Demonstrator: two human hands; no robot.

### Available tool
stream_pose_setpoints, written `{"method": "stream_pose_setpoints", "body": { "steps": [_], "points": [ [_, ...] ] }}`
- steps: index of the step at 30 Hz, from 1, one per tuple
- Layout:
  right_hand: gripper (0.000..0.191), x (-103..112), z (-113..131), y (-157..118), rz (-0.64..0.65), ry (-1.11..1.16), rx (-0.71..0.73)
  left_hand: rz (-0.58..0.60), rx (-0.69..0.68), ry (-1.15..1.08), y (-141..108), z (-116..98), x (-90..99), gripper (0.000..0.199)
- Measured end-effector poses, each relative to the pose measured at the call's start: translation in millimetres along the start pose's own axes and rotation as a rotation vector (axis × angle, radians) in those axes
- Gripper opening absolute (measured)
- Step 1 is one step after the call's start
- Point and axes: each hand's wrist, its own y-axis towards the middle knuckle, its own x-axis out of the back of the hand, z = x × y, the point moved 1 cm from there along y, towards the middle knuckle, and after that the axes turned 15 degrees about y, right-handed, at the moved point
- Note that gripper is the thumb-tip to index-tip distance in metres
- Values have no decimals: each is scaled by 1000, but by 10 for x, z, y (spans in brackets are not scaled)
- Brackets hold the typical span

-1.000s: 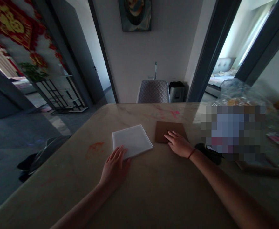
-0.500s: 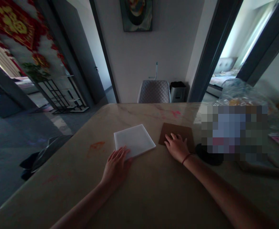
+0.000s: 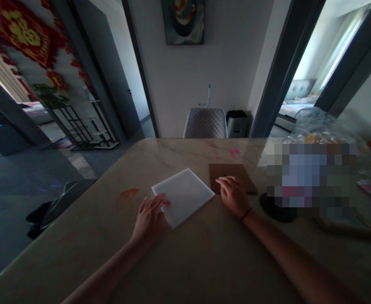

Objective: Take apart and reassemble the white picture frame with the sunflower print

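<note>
on table (image 3: 211,257), white square under left fingers (image 3: 160,198); red hanging (image 3: 25,33) reads 福 (image 3: 20,28).

Left hand (image 3: 149,219): bare, slim, fingers slender. Left forearm (image 3: 115,261): bare from wrist to lower frame edge, smooth outline, narrow at wrist, broader toward edge. Right hand (image 3: 234,196): bare, similar build; nail detail too small to read. Right wrist carries band (image 3: 246,214): single thin loop, dark red, cord-like, snug fit; material and fastening unclear. Right forearm (image 3: 280,249): bare from band to frame edge, tapered likewise, lower part dim and slightly blurred.
</note>
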Motion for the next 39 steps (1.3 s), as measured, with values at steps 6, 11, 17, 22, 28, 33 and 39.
{"method": "stream_pose_setpoints", "body": {
  "steps": [6, 11, 17, 22, 28, 33, 39],
  "points": [
    [25, -123, 223, -37, 64, 229, -11, 17, -79, 2, 13, 17, -70, 26],
    [28, -126, 167, -41, 39, 259, -13, -33, -115, -34, -2, 7, -6, 19],
    [34, -153, 10, -51, -42, -60, -167, -75, -120, -3, -28, -30, 14, 16],
    [36, -130, 8, -40, 87, -225, -247, -58, -158, 6, -26, -32, -9, 22],
    [26, 11, 140, 6, 214, -327, -152, -1, -317, -80, -23, -98, -3, 32],
    [24, 0, 177, -12, 253, -336, -74, 172, -386, -161, -23, -193, 46, 40],
    [22, -16, 186, -23, 216, -299, -82, 192, -505, -275, -76, -302, 89, 40]
  ]
}}
